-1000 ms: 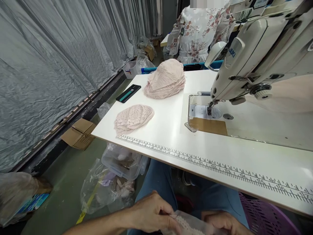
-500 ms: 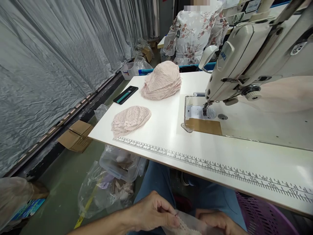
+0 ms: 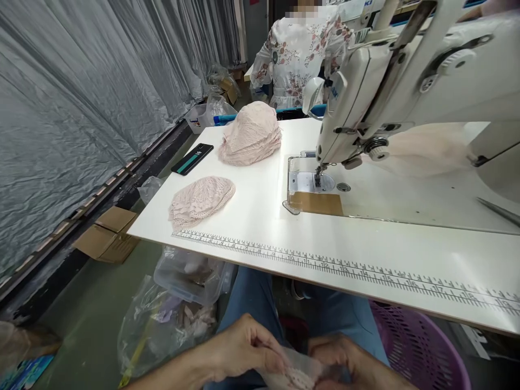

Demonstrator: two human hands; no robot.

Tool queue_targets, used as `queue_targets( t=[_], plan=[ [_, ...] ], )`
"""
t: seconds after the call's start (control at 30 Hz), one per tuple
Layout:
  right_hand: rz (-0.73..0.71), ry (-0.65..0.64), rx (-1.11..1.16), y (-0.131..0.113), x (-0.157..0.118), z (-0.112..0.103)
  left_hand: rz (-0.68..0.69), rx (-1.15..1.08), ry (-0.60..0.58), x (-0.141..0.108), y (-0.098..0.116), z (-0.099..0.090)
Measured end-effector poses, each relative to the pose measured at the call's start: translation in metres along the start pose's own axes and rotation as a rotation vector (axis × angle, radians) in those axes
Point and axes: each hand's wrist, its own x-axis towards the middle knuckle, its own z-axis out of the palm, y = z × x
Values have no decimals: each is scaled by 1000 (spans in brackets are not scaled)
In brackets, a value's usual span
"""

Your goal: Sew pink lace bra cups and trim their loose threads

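Low over my lap, below the table edge, my left hand (image 3: pixel 254 349) pinches a pale, sheer piece of lace fabric (image 3: pixel 298 376) between thumb and fingers. My right hand (image 3: pixel 339 355) grips the other side of the same piece; its fingertips are partly hidden at the frame's bottom. On the table above lie a small stack of pale pink lace pieces (image 3: pixel 201 200) and, behind it, a taller rounded pile of pink lace pieces (image 3: pixel 252 132). Neither hand touches these stacks.
A sewing machine (image 3: pixel 357 92) stands on the white table (image 3: pixel 260 216), which has a printed ruler along its front edge. A phone (image 3: pixel 192 158) lies at the left. Below are a purple basket (image 3: pixel 422 346), a clear plastic bin (image 3: pixel 190 276) and bags. A person (image 3: pixel 300 59) is across the table.
The view has turned to the right, so the table and machine appear further left. My right hand has come closer to my left along the lace fabric.
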Motion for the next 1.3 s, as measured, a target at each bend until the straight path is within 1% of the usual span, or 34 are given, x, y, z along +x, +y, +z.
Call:
queue_targets(
  t=[0.07,0.17,0.3,0.4,0.57,0.67,0.77,0.83,0.97,1.17,1.3],
  plan=[
    [27,-45,36,-3,0,-4,-27,-39,12,-1,0,-3],
    [12,-113,111,-5,2,-9,-50,-69,12,-4,-1,-7],
    [2,-113,146,-3,2,-10,-51,-90,-1,-7,-2,-8],
    [-5,-139,165,-4,1,-11,-46,-96,7,-7,-2,-8],
    [-6,-116,153,-7,-2,-11,-53,-83,5,-5,-3,-9],
    [63,-98,129,-6,-2,-6,-56,-70,17,-4,-3,-9],
    [121,-30,44,-6,1,0,-41,-69,47,-3,-3,-8],
    [98,-12,15,-7,3,3,-25,-76,59,-3,-3,-8],
    [29,-42,67,-10,7,3,-26,-78,62,-4,-2,-7],
    [-18,-82,112,-10,6,1,-50,-78,41,-5,-3,-7],
    [-40,-104,173,-8,9,0,-41,-83,26,-5,-3,-8]
  ],
)
